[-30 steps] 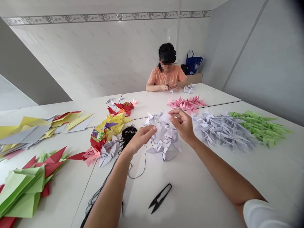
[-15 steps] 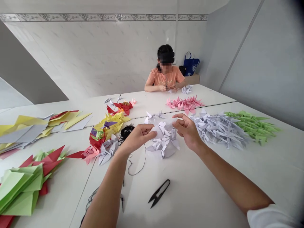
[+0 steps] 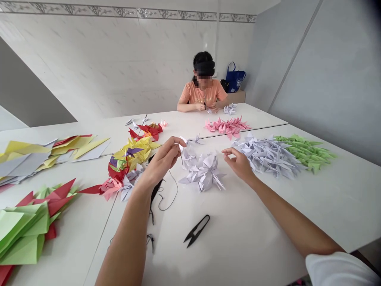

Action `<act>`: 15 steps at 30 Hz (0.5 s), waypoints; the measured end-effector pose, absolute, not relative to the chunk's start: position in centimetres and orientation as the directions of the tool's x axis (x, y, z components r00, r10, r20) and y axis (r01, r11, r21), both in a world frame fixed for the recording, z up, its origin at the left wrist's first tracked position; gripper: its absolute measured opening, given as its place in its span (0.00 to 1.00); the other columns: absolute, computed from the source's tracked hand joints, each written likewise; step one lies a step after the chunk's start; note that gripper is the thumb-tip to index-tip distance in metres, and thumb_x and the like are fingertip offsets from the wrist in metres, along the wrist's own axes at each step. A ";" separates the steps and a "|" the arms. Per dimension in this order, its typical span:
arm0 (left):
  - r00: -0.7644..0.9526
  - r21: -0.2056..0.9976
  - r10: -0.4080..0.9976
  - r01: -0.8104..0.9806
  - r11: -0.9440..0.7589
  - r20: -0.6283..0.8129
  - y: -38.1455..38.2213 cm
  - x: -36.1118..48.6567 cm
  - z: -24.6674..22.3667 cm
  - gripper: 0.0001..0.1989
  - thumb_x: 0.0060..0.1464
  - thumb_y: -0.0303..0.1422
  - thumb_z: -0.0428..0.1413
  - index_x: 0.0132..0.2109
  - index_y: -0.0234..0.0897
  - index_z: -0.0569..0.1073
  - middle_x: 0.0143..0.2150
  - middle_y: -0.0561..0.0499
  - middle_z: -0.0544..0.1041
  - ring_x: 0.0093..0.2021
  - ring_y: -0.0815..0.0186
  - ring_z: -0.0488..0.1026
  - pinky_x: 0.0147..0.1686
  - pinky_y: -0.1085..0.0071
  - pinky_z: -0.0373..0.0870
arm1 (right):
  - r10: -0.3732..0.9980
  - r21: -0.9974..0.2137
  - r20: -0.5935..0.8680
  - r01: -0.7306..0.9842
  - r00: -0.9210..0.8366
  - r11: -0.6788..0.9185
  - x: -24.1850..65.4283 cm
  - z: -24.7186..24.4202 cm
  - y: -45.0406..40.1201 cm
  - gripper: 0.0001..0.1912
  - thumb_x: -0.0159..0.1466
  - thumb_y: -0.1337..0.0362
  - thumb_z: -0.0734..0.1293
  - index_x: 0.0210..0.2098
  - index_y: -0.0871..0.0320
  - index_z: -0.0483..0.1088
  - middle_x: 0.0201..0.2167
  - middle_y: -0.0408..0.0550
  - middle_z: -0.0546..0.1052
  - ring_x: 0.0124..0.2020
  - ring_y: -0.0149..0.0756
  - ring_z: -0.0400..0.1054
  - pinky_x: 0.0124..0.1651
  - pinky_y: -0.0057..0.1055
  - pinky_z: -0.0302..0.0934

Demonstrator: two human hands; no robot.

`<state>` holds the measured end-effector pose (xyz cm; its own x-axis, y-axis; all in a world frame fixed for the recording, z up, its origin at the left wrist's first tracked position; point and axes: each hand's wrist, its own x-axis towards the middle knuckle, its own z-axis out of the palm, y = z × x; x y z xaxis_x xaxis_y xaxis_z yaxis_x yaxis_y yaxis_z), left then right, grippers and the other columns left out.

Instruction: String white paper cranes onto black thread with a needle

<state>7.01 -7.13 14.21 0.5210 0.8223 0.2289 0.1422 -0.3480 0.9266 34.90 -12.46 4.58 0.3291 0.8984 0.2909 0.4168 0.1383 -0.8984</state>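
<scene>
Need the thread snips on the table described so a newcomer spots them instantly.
Start at the long white table and find the heap of white paper cranes in front of the person. Just below it, on bare tabletop, lie small black thread snips, the one V-shaped tool amid all the folded paper.

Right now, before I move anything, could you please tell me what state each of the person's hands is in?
Left hand: closed, pinching a thin black thread.
Right hand: open, holding nothing.
</scene>
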 end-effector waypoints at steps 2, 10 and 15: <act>0.537 0.909 0.799 0.132 -0.395 0.270 -7.9 7.4 14.6 0.09 0.67 0.33 0.46 0.47 0.40 0.70 0.29 0.56 0.57 0.24 0.72 0.50 0.23 0.74 0.47 | 0.877 -0.882 0.348 0.432 0.331 0.187 34.2 6.3 -12.8 0.09 0.65 0.57 0.67 0.38 0.56 0.75 0.27 0.40 0.70 0.22 0.28 0.51 0.29 0.29 0.48; 0.561 0.775 0.716 0.195 -0.601 0.414 -11.6 7.6 16.3 0.09 0.65 0.25 0.49 0.47 0.43 0.69 0.28 0.57 0.59 0.26 0.71 0.54 0.25 0.71 0.53 | 0.912 -0.916 0.377 0.084 -0.163 0.393 27.8 12.6 -15.5 0.13 0.65 0.52 0.72 0.39 0.56 0.75 0.21 0.35 0.54 0.22 0.26 0.47 0.26 0.27 0.43; 0.570 0.785 0.722 0.201 -0.586 0.393 -11.9 7.4 16.3 0.10 0.65 0.25 0.49 0.48 0.45 0.69 0.27 0.58 0.58 0.26 0.71 0.54 0.26 0.70 0.52 | 0.902 -0.906 0.418 0.020 -0.106 0.422 27.3 13.1 -16.1 0.15 0.66 0.54 0.72 0.31 0.58 0.72 0.21 0.36 0.57 0.22 0.25 0.44 0.24 0.27 0.41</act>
